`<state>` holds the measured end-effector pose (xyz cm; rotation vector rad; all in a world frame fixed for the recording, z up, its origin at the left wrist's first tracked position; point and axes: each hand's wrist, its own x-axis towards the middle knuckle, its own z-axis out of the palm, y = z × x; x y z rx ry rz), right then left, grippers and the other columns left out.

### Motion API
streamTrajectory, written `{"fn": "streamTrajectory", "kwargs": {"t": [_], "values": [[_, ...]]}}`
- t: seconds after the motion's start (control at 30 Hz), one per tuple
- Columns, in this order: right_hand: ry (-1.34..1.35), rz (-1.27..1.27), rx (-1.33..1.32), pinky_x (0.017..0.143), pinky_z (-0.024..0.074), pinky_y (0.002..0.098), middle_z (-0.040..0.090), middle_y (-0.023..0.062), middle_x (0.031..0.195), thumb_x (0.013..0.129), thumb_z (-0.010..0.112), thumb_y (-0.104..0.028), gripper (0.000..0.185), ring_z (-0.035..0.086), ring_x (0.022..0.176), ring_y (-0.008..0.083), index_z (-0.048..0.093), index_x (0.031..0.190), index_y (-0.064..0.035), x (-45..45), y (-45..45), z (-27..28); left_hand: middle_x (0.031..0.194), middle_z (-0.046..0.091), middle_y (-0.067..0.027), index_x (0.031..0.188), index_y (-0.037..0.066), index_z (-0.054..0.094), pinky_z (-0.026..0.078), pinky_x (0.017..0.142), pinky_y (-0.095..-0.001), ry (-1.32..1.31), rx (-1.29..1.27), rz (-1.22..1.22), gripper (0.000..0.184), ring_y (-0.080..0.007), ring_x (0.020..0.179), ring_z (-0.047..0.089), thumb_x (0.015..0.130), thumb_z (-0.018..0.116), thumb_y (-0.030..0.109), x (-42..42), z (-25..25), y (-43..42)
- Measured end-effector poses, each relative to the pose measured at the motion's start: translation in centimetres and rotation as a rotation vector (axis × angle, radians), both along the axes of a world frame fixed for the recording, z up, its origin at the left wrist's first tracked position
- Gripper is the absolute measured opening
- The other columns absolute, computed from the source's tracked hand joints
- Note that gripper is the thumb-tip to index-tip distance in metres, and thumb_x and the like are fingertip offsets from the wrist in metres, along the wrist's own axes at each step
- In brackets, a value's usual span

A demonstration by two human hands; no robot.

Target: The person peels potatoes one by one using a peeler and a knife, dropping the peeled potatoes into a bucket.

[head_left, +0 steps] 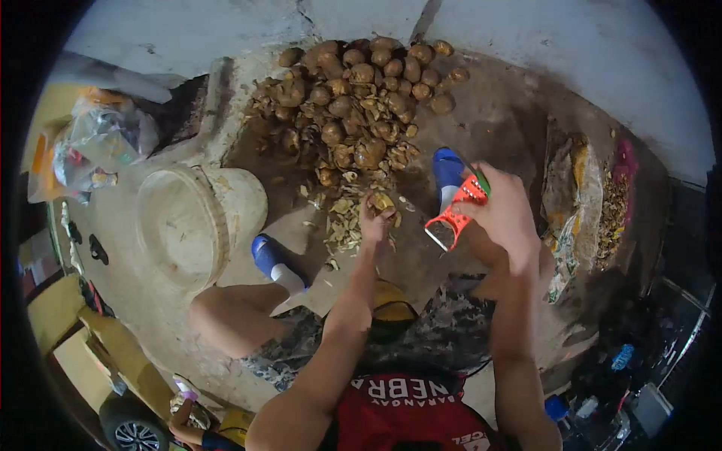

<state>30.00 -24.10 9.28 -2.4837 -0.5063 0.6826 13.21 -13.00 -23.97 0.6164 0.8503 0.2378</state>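
My left hand (375, 219) is closed around a round, potato-like piece (384, 202) with yellowish flesh showing. It is held low over a scatter of pale peelings (344, 225). In my right hand (508, 210) is an orange-red peeler (456, 216) with a metal blade at its lower end and a green part by the hand. The peeler is raised to the right, apart from the piece in my left hand. Beyond both hands lies a large heap of brown, round, potato-like pieces (361, 74), with peelings mixed among them.
A dirty white bucket (219, 225) lies tipped to the left. Blue slippers are on my feet, either side of the peelings. Plastic bags (105, 143) are at the upper left, an open sack (575, 195) at the right. Another person's arm (183, 428) shows at the lower left.
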Motion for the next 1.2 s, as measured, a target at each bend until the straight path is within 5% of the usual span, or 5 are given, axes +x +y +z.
{"fn": "streamTrajectory", "kwargs": {"t": [0.2, 0.47, 0.6, 0.73, 1.2], "values": [[-0.154, 0.076, 0.021, 0.089, 0.0487, 0.0464, 0.065, 0.0262, 0.11, 0.068, 0.086, -0.03, 0.073, 0.061, 0.104, 0.0431, 0.057, 0.127, 0.0017, -1.7, 0.8, -1.0, 0.124, 0.059, -0.0096, 0.138, -0.002, 0.043, 0.056, 0.084, -0.0346, -0.135, 0.495, -0.304, 0.071, -0.0218, 0.105, 0.063, 0.074, 0.073, -0.012, 1.2, 13.2, 8.9], [-0.021, -0.02, 0.443, 0.087, 0.0497, 0.0351, 0.069, 0.0126, 0.104, 0.068, 0.09, -0.023, 0.058, 0.065, 0.097, 0.0214, 0.061, 0.112, 0.0, -5.9, 4.1, 0.7, 0.126, 0.059, -0.0088, 0.135, 0.004, 0.049, 0.05, 0.095, -0.0348, -0.536, 0.031, -0.292, 0.064, -0.0225, 0.114, 0.058, 0.08, 0.079, 0.014, -5.2, 25.9, 12.7], [0.102, -0.006, 0.719, 0.086, 0.0483, 0.0313, 0.065, 0.0046, 0.1, 0.067, 0.092, -0.025, 0.057, 0.06, 0.094, 0.0141, 0.06, 0.108, -0.0018, -8.5, 6.0, -1.8, 0.125, 0.06, -0.0107, 0.133, 0.002, 0.051, 0.049, 0.095, -0.0319, -0.643, -0.245, -0.233, 0.063, -0.0223, 0.115, 0.058, 0.082, 0.079, 0.026, -10.0, 25.4, 12.7], [0.108, 0.067, 0.734, 0.086, 0.0486, 0.0307, 0.064, 0.0037, 0.098, 0.065, 0.093, -0.026, 0.06, 0.06, 0.093, 0.0133, 0.058, 0.108, -0.003, -11.6, 7.7, -1.7, 0.125, 0.059, -0.0121, 0.133, 0.001, 0.05, 0.049, 0.102, -0.0391, -0.621, 0.037, -0.244, 0.066, -0.0243, 0.114, 0.06, 0.08, 0.08, 0.029, -11.9, 25.1, 12.1], [0.242, -0.062, 0.843, 0.081, 0.0499, 0.0307, 0.065, 0.0017, 0.095, 0.066, 0.093, -0.024, 0.06, 0.061, 0.087, 0.0119, 0.059, 0.11, -0.0026, -12.8, 7.1, -2.1, 0.127, 0.059, -0.0145, 0.132, -0.004, 0.049, 0.049, 0.103, -0.0389, -0.662, 0.048, -0.249, 0.073, -0.0245, 0.117, 0.06, 0.067, 0.083, -0.005, -13.8, 26.8, 13.0]]}}
